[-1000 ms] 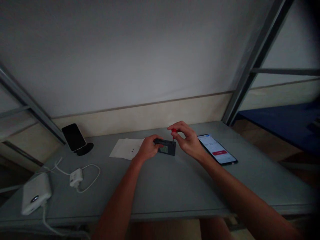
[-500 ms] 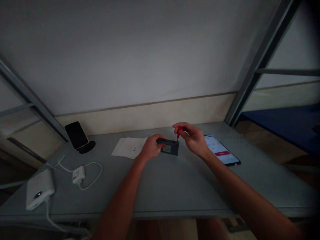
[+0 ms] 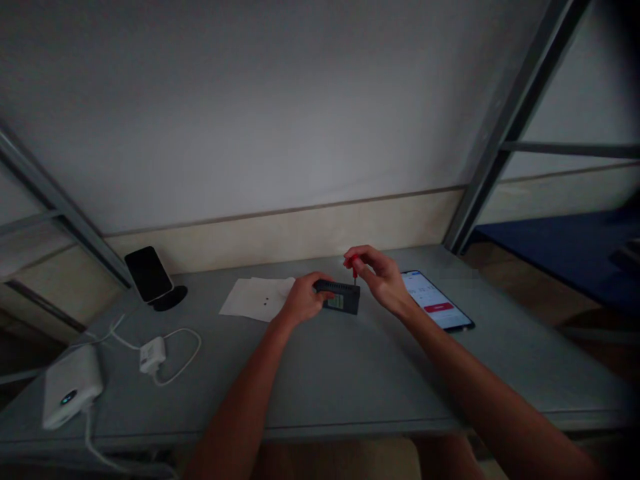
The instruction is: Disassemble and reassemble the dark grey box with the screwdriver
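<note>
A small black box-shaped device [image 3: 350, 301] with a row of vent slots along its upper side and a greenish label stands on the grey table. My left hand [image 3: 306, 297] is closed around its left end. In my right hand [image 3: 377, 272] a red-handled screwdriver [image 3: 355, 267] is pinched by the fingers. The screwdriver points down, its shaft meeting the top right corner of the device. Whether a screw sits under the tip is too small to tell. White paper sheets [image 3: 245, 300] with a few tiny dark pieces on them lie left of my left hand.
A tablet or large phone [image 3: 440, 308] with a lit screen lies by my right forearm. On the left are a dark-screened phone [image 3: 149, 273] on a round stand, a white adapter [image 3: 153, 355] with a looping cable, and a white power bank [image 3: 73, 387]. Metal posts [image 3: 505, 143] flank the table [image 3: 340, 387].
The camera view has shifted slightly. My right fingers have changed position a little on the red handle; the screwdriver looks more upright. My left hand still holds the device.
</note>
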